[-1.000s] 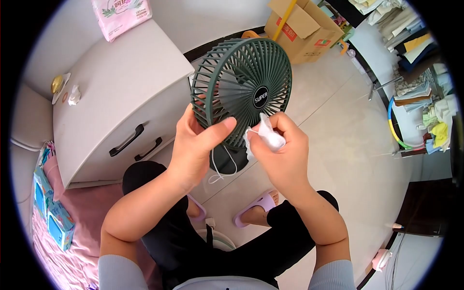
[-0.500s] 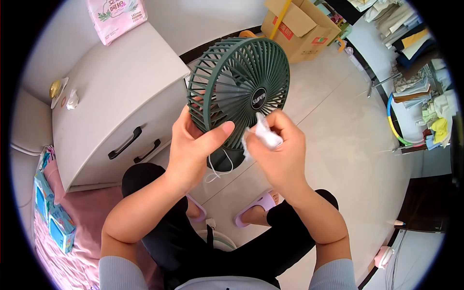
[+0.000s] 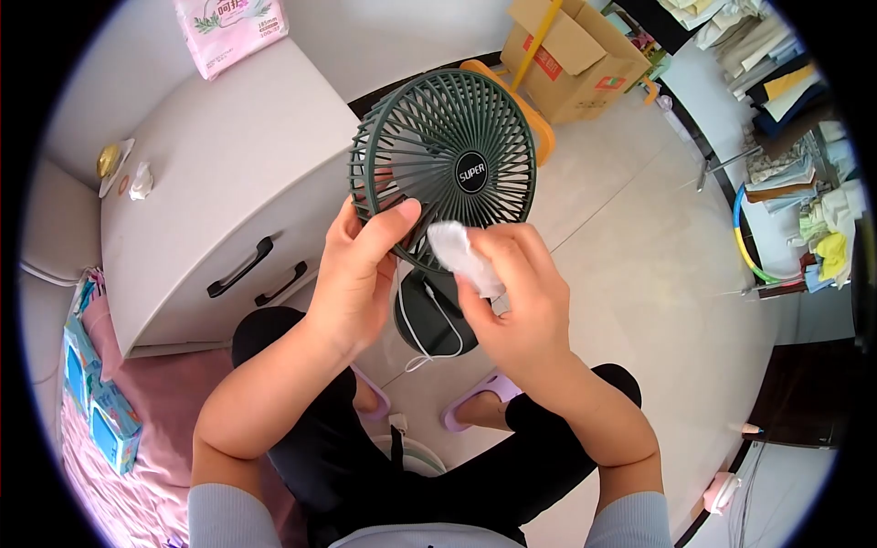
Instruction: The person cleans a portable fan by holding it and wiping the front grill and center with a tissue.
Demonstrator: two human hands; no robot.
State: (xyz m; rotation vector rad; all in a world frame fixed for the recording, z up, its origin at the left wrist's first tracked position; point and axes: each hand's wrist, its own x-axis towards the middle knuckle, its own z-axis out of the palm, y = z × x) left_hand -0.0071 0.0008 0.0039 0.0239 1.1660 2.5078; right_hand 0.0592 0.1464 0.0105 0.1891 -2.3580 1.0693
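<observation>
Basically, a dk green fan (image 3: 457, 164) is held up over the pale floor (image 3: 658, 274), its front facing up toward the person. L hand (image 3: 358, 269) is clamped on the fan's L edge, thumb in front, fingers behind. R hand (image 3: 523, 292) pinches a white tissue (image 3: 452, 245) btwn thumb & fingers, at the fan's lower front; can't tell if they touch. White cord (image 3: 428, 291) hangs by its base (image 3: 427, 324). Cabinet (image 3: 201, 164) at L, cardboard box (image 3: 566, 78) beyond.

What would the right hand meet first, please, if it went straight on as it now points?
The right hand, with its white tissue, would probably meet the front grille of the dark green SUPER fan first; whether the tissue touches it is unclear.
</observation>
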